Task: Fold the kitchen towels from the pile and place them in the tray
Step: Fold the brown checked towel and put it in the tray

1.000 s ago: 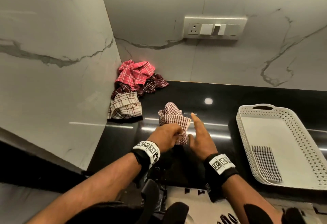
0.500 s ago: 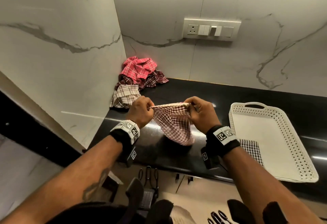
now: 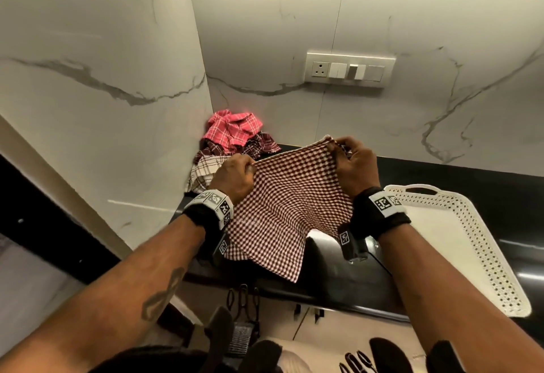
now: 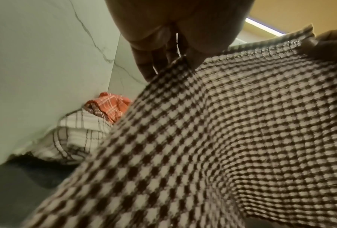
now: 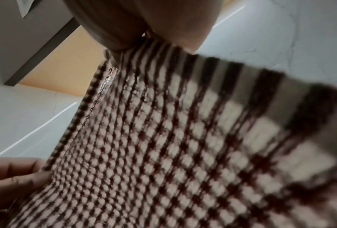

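Both hands pinch the top edge of one towel (image 3: pixel 290 204): the left hand (image 3: pixel 234 178) nips the left corner between thumb and curled fingers, the right hand (image 3: pixel 354 163) nips the right corner the same way. The towel hangs spread between them above the dark counter (image 3: pixel 471 178), its lower corners drooping toward the counter's front edge.

It looks light, thin and limp. It sags in the middle and ripples near the bottom, so it will not hold any shape by itself. The waffle-like weave should give fingers good purchase, so slipping seems unlikely. The corners are the sensible places to hold, since they keep the edges straight for a fold.

The towel is a small dark-red and white check, roughly square, with a plain hemmed edge. The pile (image 3: pixel 232 140) of other crumpled towels sits in the wall corner behind it; the white perforated tray (image 3: pixel 485 255) lies to the right.
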A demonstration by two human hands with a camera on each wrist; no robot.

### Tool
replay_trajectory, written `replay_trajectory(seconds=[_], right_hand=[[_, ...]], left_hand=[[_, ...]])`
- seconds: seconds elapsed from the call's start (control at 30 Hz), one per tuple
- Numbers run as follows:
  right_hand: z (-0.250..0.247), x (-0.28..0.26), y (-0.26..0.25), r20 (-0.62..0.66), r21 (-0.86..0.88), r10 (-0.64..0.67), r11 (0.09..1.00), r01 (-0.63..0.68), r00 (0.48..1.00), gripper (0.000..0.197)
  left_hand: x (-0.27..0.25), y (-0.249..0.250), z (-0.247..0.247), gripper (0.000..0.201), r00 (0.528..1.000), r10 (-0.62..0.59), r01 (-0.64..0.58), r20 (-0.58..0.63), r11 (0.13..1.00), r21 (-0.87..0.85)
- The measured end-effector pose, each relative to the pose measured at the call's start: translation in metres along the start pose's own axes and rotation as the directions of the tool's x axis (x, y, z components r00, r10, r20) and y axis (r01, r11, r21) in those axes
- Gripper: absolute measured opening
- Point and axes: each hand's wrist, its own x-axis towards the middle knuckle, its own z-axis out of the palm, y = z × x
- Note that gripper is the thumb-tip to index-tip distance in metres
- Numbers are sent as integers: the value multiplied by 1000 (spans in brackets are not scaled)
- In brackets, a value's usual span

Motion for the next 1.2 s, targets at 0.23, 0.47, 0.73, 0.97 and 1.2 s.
replay_trajectory(seconds=[0.23,0.47,0.73,0.97,1.2], right_hand=[[24,-12,-5,325,6,-18,1000,17,946,17],[17,-35,27,425,-58,191,981,-184,885,15],[1,-59,71,386,-226,302,947,-228,872,12],[-6,9,66,266,-384,371,887,-256,890,16],[-15,141,-21,-44,-340,72,937,-83,996,17]], left_hand=[[7,56,14,70,862,485,-460,146,871,-175],[28,39,5,16,897,439,-415,49,876,-246],[39,-22,-26,9,990,123,-136,-62,946,-293],[80,-48,-20,10,992,-20,33,124,994,-101],[187,9,-74,14,990,77,-90,-120,990,-111]])
